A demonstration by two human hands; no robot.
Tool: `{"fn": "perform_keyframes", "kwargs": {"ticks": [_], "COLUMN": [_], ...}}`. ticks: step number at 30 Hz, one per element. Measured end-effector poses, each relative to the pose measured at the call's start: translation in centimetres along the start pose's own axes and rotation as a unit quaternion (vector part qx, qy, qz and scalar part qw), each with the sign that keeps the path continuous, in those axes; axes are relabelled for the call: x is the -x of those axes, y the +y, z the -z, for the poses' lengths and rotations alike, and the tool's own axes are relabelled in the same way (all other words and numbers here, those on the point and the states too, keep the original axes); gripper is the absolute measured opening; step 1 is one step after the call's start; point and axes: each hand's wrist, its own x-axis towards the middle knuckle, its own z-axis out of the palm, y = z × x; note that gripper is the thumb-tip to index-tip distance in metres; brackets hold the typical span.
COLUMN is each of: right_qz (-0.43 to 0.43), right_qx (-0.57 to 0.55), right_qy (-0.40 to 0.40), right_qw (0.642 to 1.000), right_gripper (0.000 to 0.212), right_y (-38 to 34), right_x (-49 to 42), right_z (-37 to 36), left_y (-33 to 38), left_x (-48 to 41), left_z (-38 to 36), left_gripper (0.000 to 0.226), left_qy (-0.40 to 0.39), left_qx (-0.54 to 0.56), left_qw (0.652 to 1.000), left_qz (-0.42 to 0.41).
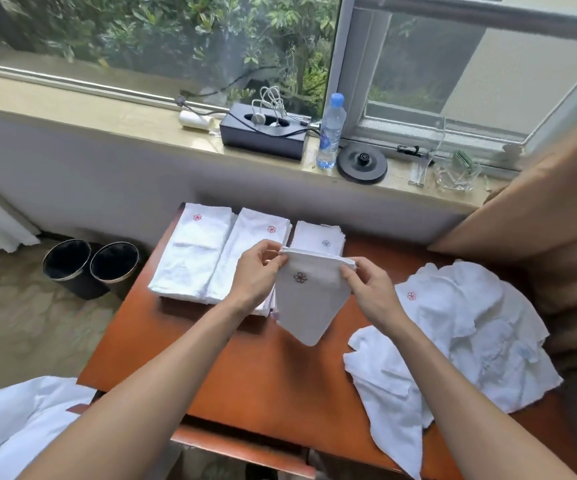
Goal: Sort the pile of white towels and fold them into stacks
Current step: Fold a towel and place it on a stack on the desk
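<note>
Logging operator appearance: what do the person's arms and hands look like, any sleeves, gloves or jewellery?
The left forearm and right forearm are bare to the frame's edge, no sleeves. The left hand and right hand wear no gloves, and no rings, watch or bracelet show.

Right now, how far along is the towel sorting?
Done: a left stack, middle stack and right stack sit folded at the far side of the table. In hand: the left hand and right hand pinch one towel by its top corners. Left: the loose pile on the table's right is unfolded.
</note>
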Motion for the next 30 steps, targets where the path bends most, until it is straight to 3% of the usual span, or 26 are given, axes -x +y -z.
{"fn": "perform_keyframes", "kwargs": {"ticks": [12, 17, 27, 30], "right_qz": [-0.016, -0.042, -0.118, -0.159], "right_qx": [0.002, -0.002, -0.042, -0.056], "right_qy": [0.013, 0.013, -0.008, -0.017], "right_qw": [1.000, 0.999, 0.992, 0.986], "right_gripper": [0.020, 0.025, 0.015, 0.029], "right_y": [3.5, 7.2, 14.0, 15.1], "right_x": [-12.3, -17.7, -24.6, -25.1], "right_z": [2.3, 2.1, -0.4, -1.2], "left_y": [0.4, -1.9, -8.3, -9.6], "left_x": [-13.1, -18.4, -26.2, -27.3], "left_z": [-5.2, -7.4, -10.2, -10.7], "left_gripper": [0.014, 0.010, 0.003, 0.003], "left_qy": [-0.021, -0.030, -0.030, -0.033], "left_qx": [-0.007, -0.042, -0.106, -0.149], "left_qw": [1.000, 0.998, 0.990, 0.984], "left_qz": [0.020, 0.036, 0.090, 0.093]}}
